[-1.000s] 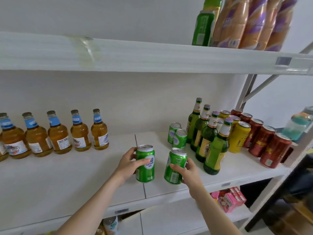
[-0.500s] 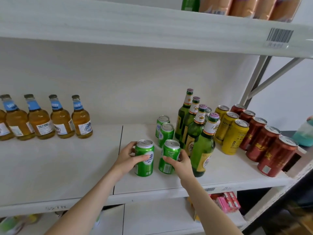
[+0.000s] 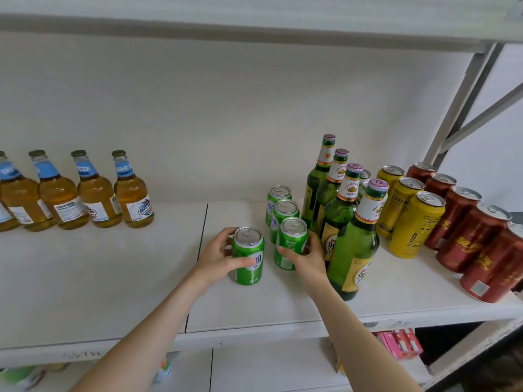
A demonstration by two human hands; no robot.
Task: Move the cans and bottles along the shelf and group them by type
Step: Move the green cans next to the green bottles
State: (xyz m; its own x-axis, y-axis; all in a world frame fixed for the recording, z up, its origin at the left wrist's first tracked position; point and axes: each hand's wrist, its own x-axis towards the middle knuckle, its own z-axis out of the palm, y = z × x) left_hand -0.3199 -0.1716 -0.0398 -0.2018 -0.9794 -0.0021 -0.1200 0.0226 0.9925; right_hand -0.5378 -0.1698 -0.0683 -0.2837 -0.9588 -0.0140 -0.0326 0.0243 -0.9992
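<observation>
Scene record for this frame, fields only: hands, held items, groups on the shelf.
left hand: grips short green aluminium can, upright
right hand: grips second green can, in front of two more green cans
right of those: four green glass bottles, then yellow cans, then red cans
far left: amber glass bottles with blue neck labels
surface: white shelf board

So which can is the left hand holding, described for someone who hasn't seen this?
On the white shelf, look just left of the tall green bottles, where green cans stand. It is the frontmost can, apart on the left, gripped by the left hand.
</observation>
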